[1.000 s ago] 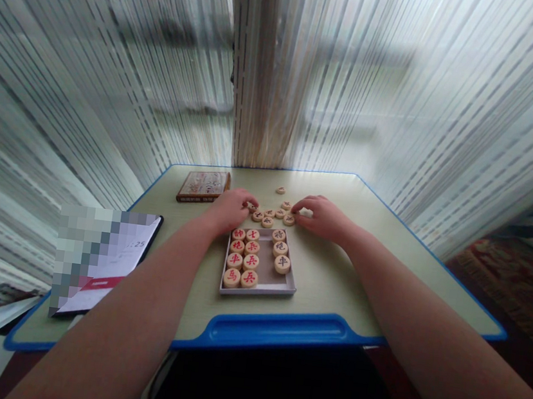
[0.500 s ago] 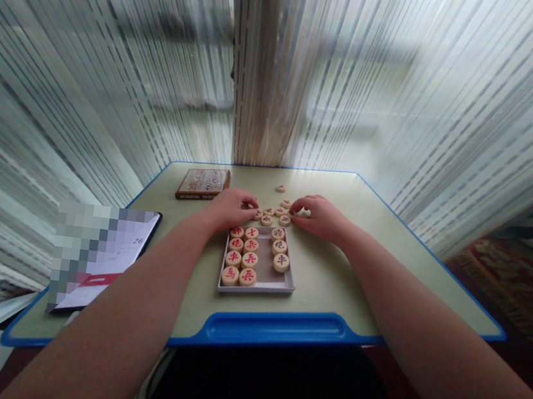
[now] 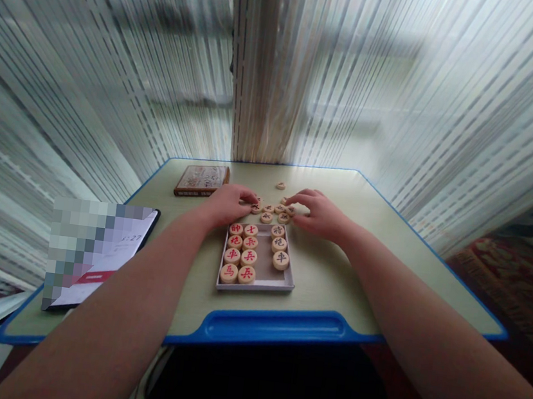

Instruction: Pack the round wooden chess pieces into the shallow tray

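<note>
My left hand [image 3: 231, 205] rests at the left of a loose cluster of xiangqi pieces [image 3: 267, 217], its fingertips by a piece [image 3: 256, 208] at the cluster's edge. Thumb and fingers there are apart. On the opposite side, my right hand [image 3: 319, 215] is open, forefinger reaching over the far pieces and thumb near the closer ones. Closer to me lies a shallow white box [image 3: 265, 267]. Two columns of red-marked pieces [image 3: 246, 275] fill its left side, and a short column of dark-marked pieces [image 3: 280, 261] stands along its right side.
A single piece [image 3: 281, 186] lies farther back. A brown patterned flat box [image 3: 202, 180] is at the back left of the table [image 3: 367, 205]. Beside my left forearm lies a device with a lit screen [image 3: 118, 256]. A blue trough [image 3: 275, 323] edges the front; curtains [image 3: 269, 96] hang behind.
My right fingers have stretched out over the far pieces. My left fingers have lifted and shifted slightly at the left pieces. The pieces in the white box stay in place.
</note>
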A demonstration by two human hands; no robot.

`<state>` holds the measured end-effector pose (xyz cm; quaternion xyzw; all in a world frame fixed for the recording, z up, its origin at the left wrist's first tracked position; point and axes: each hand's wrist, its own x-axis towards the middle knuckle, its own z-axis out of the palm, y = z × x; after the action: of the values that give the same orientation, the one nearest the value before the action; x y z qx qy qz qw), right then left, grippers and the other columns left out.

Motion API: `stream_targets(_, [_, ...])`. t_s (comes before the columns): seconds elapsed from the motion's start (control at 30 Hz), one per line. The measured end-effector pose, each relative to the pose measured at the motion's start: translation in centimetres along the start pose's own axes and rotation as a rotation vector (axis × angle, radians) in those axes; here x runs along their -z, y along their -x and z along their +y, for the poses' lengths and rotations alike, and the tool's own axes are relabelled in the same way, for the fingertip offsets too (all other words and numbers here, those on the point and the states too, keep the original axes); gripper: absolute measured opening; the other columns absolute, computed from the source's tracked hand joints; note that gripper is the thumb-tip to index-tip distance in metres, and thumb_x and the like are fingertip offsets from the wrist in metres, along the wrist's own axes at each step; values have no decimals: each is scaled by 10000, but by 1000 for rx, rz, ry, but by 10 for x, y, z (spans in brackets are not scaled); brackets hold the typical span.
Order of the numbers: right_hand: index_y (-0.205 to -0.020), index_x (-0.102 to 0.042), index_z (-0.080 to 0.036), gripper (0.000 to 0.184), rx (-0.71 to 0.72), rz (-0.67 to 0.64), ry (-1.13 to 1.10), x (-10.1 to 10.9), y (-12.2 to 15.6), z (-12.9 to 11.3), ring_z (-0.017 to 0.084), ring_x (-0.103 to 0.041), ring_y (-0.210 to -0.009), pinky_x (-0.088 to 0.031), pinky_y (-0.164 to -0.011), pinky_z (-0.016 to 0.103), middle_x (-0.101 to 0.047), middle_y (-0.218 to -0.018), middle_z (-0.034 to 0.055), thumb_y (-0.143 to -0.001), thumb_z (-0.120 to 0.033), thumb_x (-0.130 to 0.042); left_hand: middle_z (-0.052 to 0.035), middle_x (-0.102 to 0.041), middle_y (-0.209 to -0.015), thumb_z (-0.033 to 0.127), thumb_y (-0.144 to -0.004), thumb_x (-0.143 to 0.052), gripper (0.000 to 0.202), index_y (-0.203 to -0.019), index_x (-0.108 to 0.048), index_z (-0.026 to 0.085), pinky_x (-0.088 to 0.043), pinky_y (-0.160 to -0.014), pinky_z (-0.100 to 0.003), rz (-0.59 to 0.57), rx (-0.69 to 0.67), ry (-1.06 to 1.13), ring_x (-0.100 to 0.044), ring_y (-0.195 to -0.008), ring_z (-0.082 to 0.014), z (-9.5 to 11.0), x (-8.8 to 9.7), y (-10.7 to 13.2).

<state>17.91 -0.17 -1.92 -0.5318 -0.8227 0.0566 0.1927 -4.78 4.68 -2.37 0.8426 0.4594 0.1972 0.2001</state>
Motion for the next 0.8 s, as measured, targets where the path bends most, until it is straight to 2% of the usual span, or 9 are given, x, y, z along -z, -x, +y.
stream_targets(0.07, [-1067, -682, -194, 335, 51, 6, -14, -1, 0, 0, 245, -529, -1073, -382, -986, 412, -624, -1121, 98, -738, -241, -635, -52, -718, -988, 162, -710, -558, 289, -949, -720, 155, -507, -836, -260, 19, 32, -18, -650, -895, -168, 0, 0, -1])
stream_targets(0.17, [-1010, -708, -220, 274, 101, -3, -18, -5, 0, 2, 246, -534, -1054, -377, -987, 426, -640, -1100, 81, -751, -287, -647, -48, -716, -999, 175, -723, -555, 303, -980, -715, 165, -517, -811, -260, 25, 51, -32, -657, -848, -164, 0, -1, -1])
stream_targets(0.37, [-950, -718, -206, 245, 87, 31, -7, -12, -3, 3, 238, -552, -998, -404, -954, 408, -651, -1078, 90, -755, -341, -655, -75, -721, -986, 159, -784, -491, 324, -1019, -714, 159, -507, -833, -291, 45, 52, -135, -654, -861, -184, -2, 1, -3])
stream_targets(0.47, [-937, -714, -203, 246, 73, 55, 11, -14, -3, 2, 242, -555, -989, -416, -938, 410, -650, -1068, 96, -756, -359, -654, -57, -721, -1012, 150, -795, -470, 347, -1051, -703, 174, -494, -871, -289, 52, 30, -153, -648, -923, -181, -6, 1, -5])
stream_targets(0.6, [-1005, -700, -206, 280, 88, 40, 2, -14, -2, 3, 241, -550, -1029, -412, -955, 405, -646, -1110, 86, -762, -329, -637, -16, -708, -1070, 150, -790, -467, 318, -968, -725, 202, -463, -937, -274, 31, -51, -157, -625, -1018, -167, -10, -2, -8])
stream_targets(0.73, [-1026, -702, -188, 290, 88, 13, -8, -12, -2, 2, 243, -544, -1061, -395, -985, 407, -652, -1131, 82, -758, -261, -617, -47, -718, -1026, 217, -798, -483, 279, -925, -729, 183, -486, -894, -291, 68, -9, -160, -642, -965, -192, -9, -3, -7])
stream_targets(0.8, [-1069, -692, -197, 328, 92, 15, -5, -12, -2, -1, 241, -535, -1076, -392, -990, 413, -644, -1156, 79, -754, -206, -599, -56, -715, -1029, 201, -785, -482, 286, -933, -725, 174, -484, -901, -300, 91, 3, -133, -639, -973, -196, -7, -4, -7])
